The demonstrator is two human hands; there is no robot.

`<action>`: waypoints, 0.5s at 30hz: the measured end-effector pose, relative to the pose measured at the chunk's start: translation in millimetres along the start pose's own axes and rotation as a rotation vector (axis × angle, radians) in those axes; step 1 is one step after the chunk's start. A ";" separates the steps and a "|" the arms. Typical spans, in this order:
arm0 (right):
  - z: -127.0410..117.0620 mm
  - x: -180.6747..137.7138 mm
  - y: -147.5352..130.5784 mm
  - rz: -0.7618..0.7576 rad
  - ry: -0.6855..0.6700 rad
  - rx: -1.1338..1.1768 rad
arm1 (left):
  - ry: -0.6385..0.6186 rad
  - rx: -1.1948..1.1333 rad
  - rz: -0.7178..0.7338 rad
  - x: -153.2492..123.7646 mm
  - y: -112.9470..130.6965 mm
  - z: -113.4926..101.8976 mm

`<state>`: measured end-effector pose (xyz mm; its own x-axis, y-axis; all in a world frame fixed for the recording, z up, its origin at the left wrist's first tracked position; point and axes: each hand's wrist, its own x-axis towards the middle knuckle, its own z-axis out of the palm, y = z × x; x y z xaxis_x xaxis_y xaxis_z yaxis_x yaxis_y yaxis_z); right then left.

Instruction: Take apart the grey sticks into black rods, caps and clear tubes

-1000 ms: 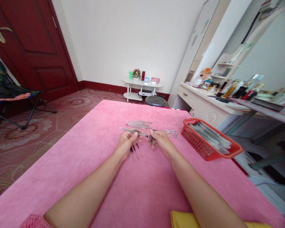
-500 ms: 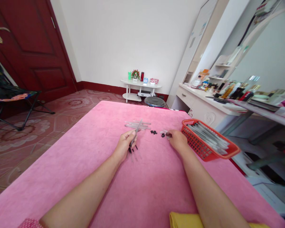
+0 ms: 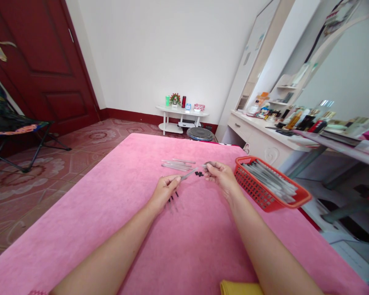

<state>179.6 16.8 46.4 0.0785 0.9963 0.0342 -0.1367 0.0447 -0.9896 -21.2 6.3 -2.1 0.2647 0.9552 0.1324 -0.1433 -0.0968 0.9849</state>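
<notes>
My left hand [image 3: 167,187] is closed around a slim, greyish, see-through pen barrel [image 3: 190,173] that points up to the right. At its far end, my right hand [image 3: 219,175] pinches a small part, mostly hidden by the fingers; a pale bit shows at the fingertips. Just below those fingers lie several small black pieces [image 3: 199,174] on the pink cloth. Beyond my left hand several clear tubes [image 3: 178,164] lie side by side. Close under that hand are a few thin clear pieces with black ends [image 3: 172,199], partly covered by it.
An orange-red plastic basket [image 3: 304,201] full of similar grey tubes stands at the table's right edge. Pink cloth [image 3: 110,196] covers the table. A yellow folded cloth [image 3: 241,288] lies at the near edge. A dressing table [image 3: 255,133] with bottles stands beyond on the right.
My right hand has come up and left from the small pieces to the barrel's end. My left hand has tipped the barrel from steep to slanting right.
</notes>
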 end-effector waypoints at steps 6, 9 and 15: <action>0.5 -0.2 1.8 -0.060 -0.031 -0.138 | 0.010 -0.046 -0.015 0.3 -1.1 -0.9; 2.4 -0.9 1.8 -0.091 -0.044 -0.197 | 0.016 -0.067 -0.027 -0.2 -0.4 -0.6; 7.9 -4.2 -0.8 -0.170 -0.131 -0.306 | -0.076 -0.211 -0.115 0.2 3.4 -1.4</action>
<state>171.5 13.2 48.2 -0.0546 0.9784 0.1996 0.1705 0.2061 -0.9636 -23.0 6.5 1.1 0.3604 0.9321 0.0367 -0.3020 0.0794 0.9500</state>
